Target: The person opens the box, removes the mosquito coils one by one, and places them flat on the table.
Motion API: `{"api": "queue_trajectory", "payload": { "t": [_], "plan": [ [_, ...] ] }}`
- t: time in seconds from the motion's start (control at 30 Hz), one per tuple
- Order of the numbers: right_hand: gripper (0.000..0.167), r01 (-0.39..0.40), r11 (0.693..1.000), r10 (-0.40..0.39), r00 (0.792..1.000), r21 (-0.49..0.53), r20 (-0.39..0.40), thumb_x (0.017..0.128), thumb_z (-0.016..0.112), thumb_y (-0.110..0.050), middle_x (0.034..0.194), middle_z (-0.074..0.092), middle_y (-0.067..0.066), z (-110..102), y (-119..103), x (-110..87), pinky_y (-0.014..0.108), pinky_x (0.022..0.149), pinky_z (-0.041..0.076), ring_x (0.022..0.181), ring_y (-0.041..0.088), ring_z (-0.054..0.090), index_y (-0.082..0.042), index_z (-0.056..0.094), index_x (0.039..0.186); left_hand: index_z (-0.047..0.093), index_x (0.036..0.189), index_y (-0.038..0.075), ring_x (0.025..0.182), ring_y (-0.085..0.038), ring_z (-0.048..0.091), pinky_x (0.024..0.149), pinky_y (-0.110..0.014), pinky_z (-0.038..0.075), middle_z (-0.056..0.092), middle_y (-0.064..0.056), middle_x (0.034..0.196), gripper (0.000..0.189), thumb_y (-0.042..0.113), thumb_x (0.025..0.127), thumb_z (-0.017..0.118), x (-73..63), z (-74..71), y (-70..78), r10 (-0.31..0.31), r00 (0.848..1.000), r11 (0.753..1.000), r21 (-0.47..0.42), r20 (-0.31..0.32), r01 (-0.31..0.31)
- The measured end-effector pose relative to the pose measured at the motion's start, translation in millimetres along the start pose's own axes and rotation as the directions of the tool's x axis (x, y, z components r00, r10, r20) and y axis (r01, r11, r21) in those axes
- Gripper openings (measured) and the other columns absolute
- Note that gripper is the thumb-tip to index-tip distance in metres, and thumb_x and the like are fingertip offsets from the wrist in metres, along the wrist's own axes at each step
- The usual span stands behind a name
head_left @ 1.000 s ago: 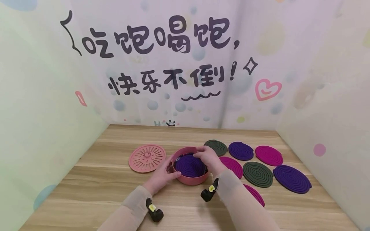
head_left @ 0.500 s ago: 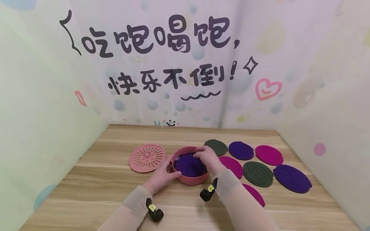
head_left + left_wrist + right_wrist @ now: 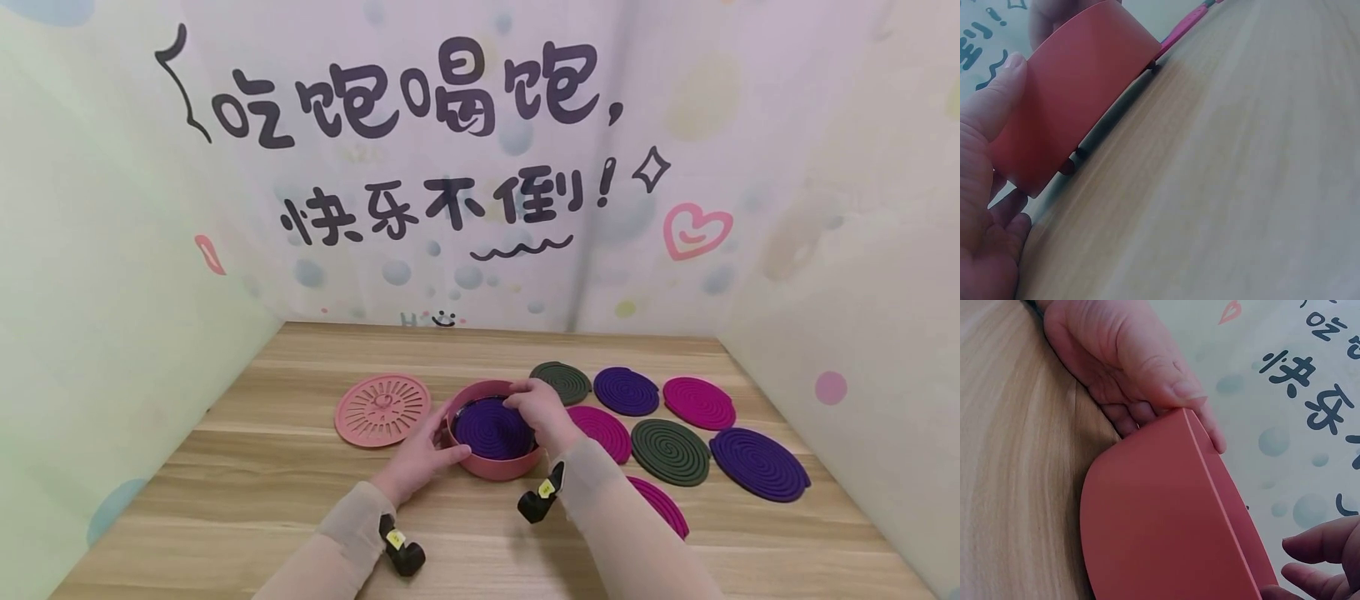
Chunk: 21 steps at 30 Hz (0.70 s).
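In the head view a round pink mosquito coil holder sits on the table. A purple mosquito coil lies inside it, over a dark liner. My left hand grips the holder's left side. In the left wrist view its thumb lies against the red-looking wall, with fingers low behind. At the right rim, my right hand curls over the edge, fingertips above the coil. The right wrist view shows those fingers at the opening; the coil is hidden there behind the wall.
A slotted pink lid lies left of the holder. Several flat coils are spread on the right, among them a green coil, a purple coil and a magenta coil. A printed wall stands behind the wooden table.
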State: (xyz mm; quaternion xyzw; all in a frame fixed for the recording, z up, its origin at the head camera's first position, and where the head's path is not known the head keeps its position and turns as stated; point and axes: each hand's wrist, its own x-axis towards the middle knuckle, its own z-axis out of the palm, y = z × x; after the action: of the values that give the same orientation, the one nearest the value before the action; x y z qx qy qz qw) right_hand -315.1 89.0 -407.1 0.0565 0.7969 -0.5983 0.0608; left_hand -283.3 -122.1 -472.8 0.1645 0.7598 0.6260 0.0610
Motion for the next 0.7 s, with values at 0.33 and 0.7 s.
{"api": "queue_trajectory", "payload": {
  "t": [0.33,0.7],
  "plan": [
    [0.038,0.004,0.998,-0.002,1.000,0.068,-0.026,0.088,0.059,-0.002,0.127,0.057,0.017,-1,1,-1.3,0.056,0.107,0.033,0.123,0.036,0.048,-0.003,0.057,0.126,0.024,0.151,0.001,0.137,-0.037,0.033,0.113,-0.051,0.024,0.034,-0.024,0.149,0.079,0.006,0.087,0.070,-11.0,3.4,25.7,0.028,1.000,0.999,-0.018,0.004,-0.028],
    [0.039,0.040,0.988,-0.035,0.999,0.147,-0.038,0.087,0.060,0.005,0.125,0.057,0.018,-2,6,-0.5,0.052,0.107,0.034,0.120,0.034,0.050,-0.001,0.056,0.125,0.028,0.150,0.002,0.137,-0.037,0.032,0.113,-0.050,0.023,0.034,-0.023,0.149,0.077,0.005,0.086,0.070,-13.8,4.0,29.8,0.012,1.000,1.000,-0.018,-0.012,-0.012]
  ]
}}
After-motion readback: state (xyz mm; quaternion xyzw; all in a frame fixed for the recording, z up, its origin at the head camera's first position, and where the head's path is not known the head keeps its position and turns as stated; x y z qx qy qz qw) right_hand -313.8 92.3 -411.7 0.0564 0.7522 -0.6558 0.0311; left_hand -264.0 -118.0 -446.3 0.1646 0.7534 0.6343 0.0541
